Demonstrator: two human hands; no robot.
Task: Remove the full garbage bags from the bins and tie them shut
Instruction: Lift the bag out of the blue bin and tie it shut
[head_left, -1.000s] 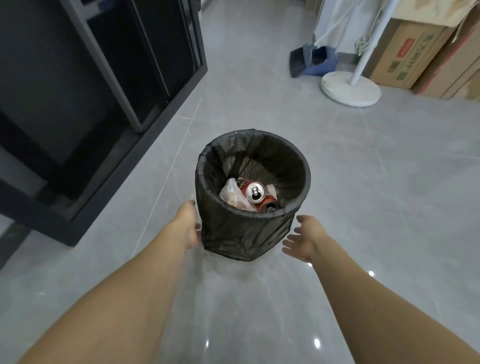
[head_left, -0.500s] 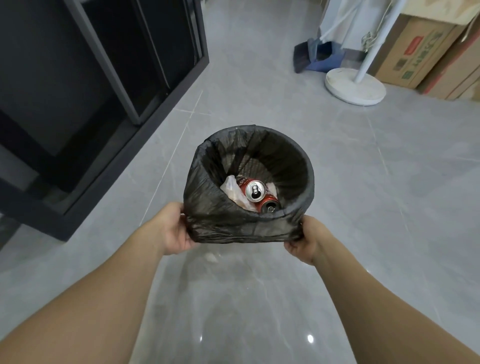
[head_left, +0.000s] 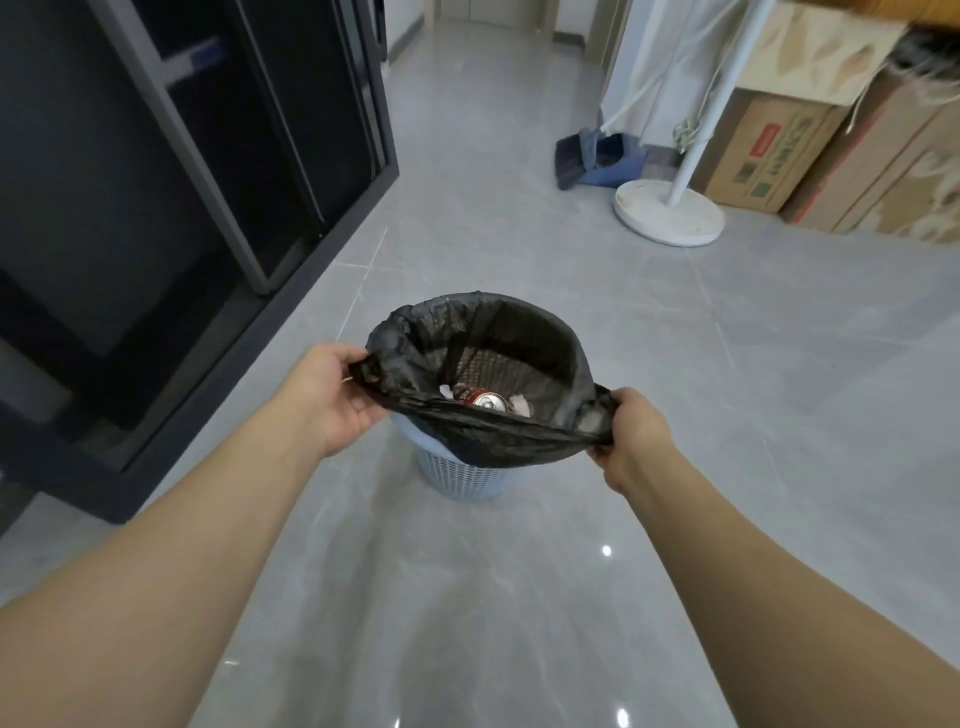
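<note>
A black garbage bag (head_left: 514, 441) sits in a pale blue mesh bin (head_left: 462, 475) on the grey tiled floor. The bag's near edge is peeled off the rim and stretched taut between my hands, baring the bin's lower wall. My left hand (head_left: 332, 395) grips the bag's left corner. On the other side, my right hand (head_left: 628, 431) pinches the right corner. The far edge of the bag still wraps the bin's rim. Inside lie a red drink can (head_left: 480, 399) and scraps of white paper.
A black cabinet with glass doors (head_left: 182, 208) runs along the left. At the back right stand a white pole on a round base (head_left: 670, 215), a blue dustpan with a broom (head_left: 597, 161) and cardboard boxes (head_left: 769, 150). Glossy floor surrounds the bin.
My hands closed on the bag's lower hem at both sides, then pulled it up off the bin's near rim. The blue mesh wall is now uncovered. The view tilted up.
</note>
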